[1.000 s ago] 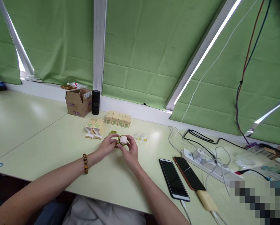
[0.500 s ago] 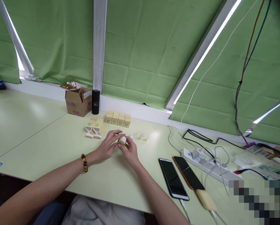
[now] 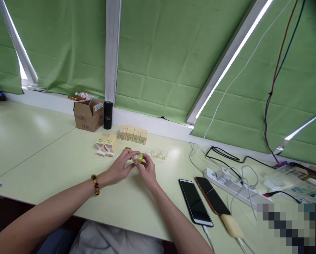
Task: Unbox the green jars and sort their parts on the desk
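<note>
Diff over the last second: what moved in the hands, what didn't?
The small white-and-green piece was turned in the grip: white face up toward the camera before, now sideways, white left, green band right. Left hand and right hand both kept hold, barely shifting. The row of small boxes and the cardboard box stayed put.

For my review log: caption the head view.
Left hand and right hand hold a small white-and-green object at the table.
</note>
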A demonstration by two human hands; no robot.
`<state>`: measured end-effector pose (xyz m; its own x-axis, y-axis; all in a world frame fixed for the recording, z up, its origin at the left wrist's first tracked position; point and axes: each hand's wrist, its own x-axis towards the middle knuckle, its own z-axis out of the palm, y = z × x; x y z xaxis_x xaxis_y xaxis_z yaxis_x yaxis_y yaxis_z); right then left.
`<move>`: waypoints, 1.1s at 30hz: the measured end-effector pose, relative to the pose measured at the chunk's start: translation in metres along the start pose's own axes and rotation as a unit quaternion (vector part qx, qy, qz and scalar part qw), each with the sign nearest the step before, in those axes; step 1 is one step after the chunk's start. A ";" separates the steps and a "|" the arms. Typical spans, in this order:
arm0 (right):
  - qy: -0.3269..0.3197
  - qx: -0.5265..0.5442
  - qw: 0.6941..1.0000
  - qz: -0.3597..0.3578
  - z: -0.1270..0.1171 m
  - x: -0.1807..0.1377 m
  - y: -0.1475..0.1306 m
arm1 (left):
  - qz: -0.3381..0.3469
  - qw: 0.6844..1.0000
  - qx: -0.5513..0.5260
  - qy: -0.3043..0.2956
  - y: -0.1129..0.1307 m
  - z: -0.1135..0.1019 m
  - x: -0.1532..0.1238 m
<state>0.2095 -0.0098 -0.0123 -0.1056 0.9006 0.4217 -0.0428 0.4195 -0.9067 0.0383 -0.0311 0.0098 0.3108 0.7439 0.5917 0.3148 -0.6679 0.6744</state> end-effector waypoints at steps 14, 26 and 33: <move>-0.013 0.017 0.998 -0.060 -0.006 -0.003 0.002 | -0.119 0.973 -0.187 0.059 -0.017 0.007 0.006; 0.013 0.017 0.998 -0.065 -0.004 -0.007 -0.013 | -0.140 0.966 -0.205 0.077 -0.024 0.009 0.008; -0.032 0.060 0.997 -0.027 0.001 -0.006 -0.009 | -0.006 0.990 0.107 0.088 -0.017 0.003 -0.001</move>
<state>0.2099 -0.0195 -0.0067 -0.1632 0.8661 0.4724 -0.1674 0.4476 -0.8784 0.0355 -0.0207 -0.0035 0.1500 0.7322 0.6643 0.5060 -0.6341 0.5847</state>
